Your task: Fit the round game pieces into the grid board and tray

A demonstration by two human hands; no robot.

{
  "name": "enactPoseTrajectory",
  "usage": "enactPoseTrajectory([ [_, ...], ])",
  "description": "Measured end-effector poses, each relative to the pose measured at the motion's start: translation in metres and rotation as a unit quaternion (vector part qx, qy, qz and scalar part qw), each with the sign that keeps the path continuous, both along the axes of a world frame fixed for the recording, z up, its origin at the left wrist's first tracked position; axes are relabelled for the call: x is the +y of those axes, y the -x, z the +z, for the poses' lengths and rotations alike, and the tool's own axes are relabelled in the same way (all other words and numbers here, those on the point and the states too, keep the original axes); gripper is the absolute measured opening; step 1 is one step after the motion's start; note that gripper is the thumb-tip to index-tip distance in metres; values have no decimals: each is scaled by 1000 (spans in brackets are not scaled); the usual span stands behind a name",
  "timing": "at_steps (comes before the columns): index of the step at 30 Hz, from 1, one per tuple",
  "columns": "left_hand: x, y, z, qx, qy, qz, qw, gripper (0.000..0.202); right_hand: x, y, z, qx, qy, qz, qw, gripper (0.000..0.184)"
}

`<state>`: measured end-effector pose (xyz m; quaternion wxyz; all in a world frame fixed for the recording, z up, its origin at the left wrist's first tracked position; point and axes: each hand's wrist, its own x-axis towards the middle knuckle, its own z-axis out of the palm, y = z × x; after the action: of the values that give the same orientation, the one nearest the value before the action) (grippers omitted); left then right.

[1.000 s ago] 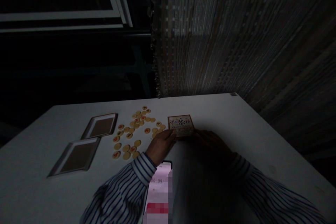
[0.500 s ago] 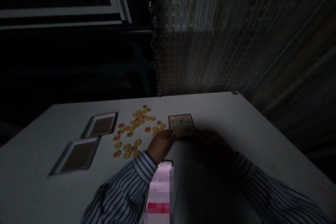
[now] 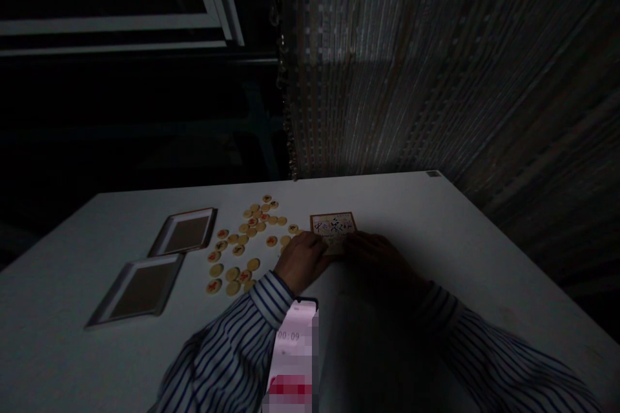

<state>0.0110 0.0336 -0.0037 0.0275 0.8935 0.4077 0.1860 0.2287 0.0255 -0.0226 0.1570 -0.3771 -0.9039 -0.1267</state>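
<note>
A small square Chinese chess sheet (image 3: 333, 224) lies on the white table, dark-bordered and printed with Chinese characters. It looks folded, though its layers do not show. My left hand (image 3: 301, 262) is closed with curled fingers at its near left edge. Over its near right corner my right hand (image 3: 385, 264) is bent, deep in shadow, with fingertips at the sheet and the thumb hidden. Left of my hands are several round wooden Chinese chess pieces (image 3: 243, 240), some with red or dark characters; my left hand covers a few of them.
Two shallow open box halves, one farther back (image 3: 209, 231) and one nearer (image 3: 162, 300), lie at the left. A lit phone (image 3: 290, 348) showing a timer is under my left wrist. Behind the table (image 3: 465, 258) hangs a string curtain (image 3: 387, 64), beside a dark window frame (image 3: 213, 19).
Both hands have moved inward over the near part of the Chinese chess sheet, covering more of it. The pieces and box halves lie as before.
</note>
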Motion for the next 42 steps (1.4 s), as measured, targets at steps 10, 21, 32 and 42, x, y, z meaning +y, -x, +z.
enactPoseTrajectory([
  [10, 17, -9, -27, 8, -12, 1, 1000, 37, 0, 0, -1, 22, 38, -15, 999, 36],
  [21, 37, -22, -10, -2, -38, 20, 999, 27, 49, 7, -9, 88, 13, -43, 995, 40],
  [32, 47, -25, -29, 20, -30, 51, 998, 38, 49, 9, -34, 103, 85, -62, 989, 49],
  [42, 43, -20, -24, -20, -28, 59, 998, 34, 55, 10, -28, 133, 93, -28, 986, 49],
])
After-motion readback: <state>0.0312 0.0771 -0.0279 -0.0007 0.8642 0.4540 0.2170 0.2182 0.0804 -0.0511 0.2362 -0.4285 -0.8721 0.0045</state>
